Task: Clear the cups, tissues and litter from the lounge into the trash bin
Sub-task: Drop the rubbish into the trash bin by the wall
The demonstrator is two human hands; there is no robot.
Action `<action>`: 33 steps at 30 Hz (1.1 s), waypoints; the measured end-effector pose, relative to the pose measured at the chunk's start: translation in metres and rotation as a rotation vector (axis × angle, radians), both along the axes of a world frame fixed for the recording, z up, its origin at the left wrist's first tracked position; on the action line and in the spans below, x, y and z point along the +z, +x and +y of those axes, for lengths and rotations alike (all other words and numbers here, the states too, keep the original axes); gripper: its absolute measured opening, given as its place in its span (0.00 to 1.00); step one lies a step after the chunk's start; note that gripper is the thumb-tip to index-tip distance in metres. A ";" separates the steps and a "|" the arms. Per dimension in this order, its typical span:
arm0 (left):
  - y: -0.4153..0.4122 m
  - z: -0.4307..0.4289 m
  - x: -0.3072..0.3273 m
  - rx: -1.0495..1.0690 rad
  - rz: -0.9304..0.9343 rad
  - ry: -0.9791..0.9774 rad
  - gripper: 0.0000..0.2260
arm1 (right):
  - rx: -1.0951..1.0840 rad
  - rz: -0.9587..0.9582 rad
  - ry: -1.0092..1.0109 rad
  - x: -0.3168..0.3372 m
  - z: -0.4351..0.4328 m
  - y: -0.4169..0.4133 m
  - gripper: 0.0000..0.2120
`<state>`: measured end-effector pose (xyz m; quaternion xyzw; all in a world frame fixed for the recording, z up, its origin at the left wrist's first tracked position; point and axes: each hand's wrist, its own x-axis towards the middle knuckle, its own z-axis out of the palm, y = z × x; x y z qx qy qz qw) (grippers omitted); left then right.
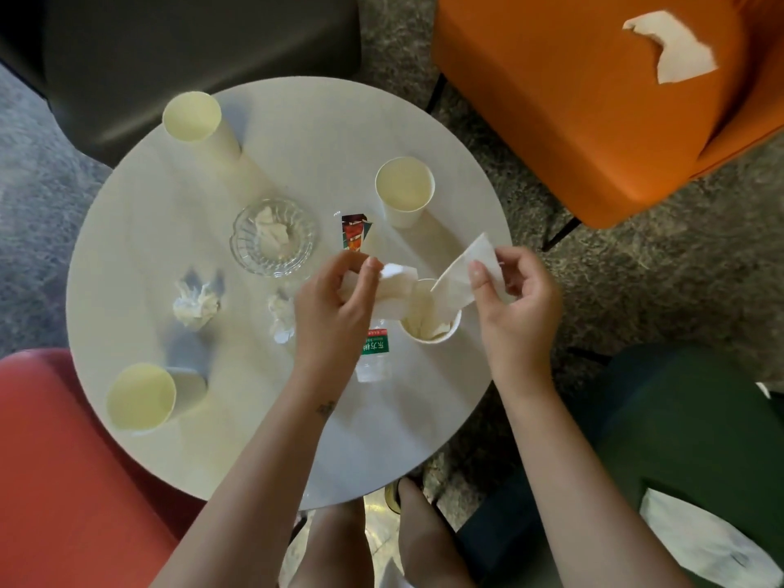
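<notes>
Head view: the left hand (335,299) curls its fingers round a crumpled tissue (396,286), thumb and forefinger closed on the wad. The right hand (517,299) pinches a flatter tissue sheet (460,275) between thumb and fingertips, with the other fingers loosely bent. Both tissues hang just above the stuffed cup (430,328), which stands on the near right part of the round table (297,133) and already has paper in it.

The sheet's long axis runs from near left to far right. Its lower corner points down into the cup's mouth and its upper corner points at the orange chair (572,120). The wad has no clear axis.

The cup looks light, so pressing paper in off-centre would probably tip it or push it towards the near right edge. Loose paper could spring back out. A water bottle (375,354) lies on its side just left of the cup, partly under the left wrist, its long axis running near to far. I cannot tell which way its cap points. A nudge from the forearm might roll it.

No trash bin is in view, so everything will have to be carried. Overfilling one cup risks dropping pieces on the way.
</notes>
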<state>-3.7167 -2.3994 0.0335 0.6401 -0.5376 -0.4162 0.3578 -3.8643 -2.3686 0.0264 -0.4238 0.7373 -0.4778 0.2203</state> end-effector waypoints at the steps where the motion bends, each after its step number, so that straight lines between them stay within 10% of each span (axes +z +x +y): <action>1: 0.004 -0.001 -0.002 0.020 -0.015 -0.008 0.10 | 0.001 0.051 0.012 -0.004 0.003 0.000 0.03; 20: 0.059 0.017 -0.015 0.185 -0.169 -0.056 0.05 | 0.067 0.259 0.056 -0.026 0.014 0.040 0.17; 33: 0.102 0.061 -0.055 0.305 -0.319 0.101 0.03 | 0.631 0.264 0.100 -0.039 0.035 0.123 0.17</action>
